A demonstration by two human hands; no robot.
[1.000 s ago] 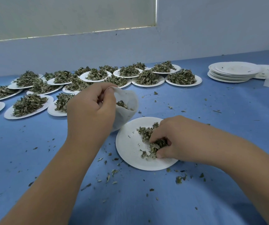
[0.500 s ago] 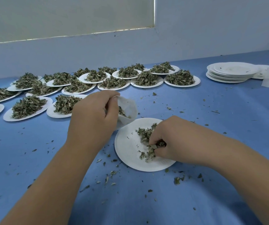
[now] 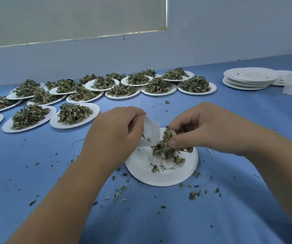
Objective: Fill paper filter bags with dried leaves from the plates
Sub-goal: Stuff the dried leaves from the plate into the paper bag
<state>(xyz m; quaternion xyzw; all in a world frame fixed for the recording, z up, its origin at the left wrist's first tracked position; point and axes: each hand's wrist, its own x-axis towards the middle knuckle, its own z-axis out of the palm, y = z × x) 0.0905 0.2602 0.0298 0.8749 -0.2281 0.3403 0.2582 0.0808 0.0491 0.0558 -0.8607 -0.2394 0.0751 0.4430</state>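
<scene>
Beyond near plate (image 3: 168, 176), leaf-heaped plates (image 3: 94, 110) lt, empty stack (image 3: 252, 75) rt.

Tablecloth (image 3: 238, 131) is plain solid blue, speckled all over with tiny green crumbs (image 3: 193, 195). The paper plate (image 3: 141, 166), paper filter bag (image 3: 152, 133) and stack of empty plates (image 3: 251, 79) are all plain white. Dried leaves (image 3: 166, 152) look dull olive green with paler bits. Wall (image 3: 229, 32) is off-white.
</scene>
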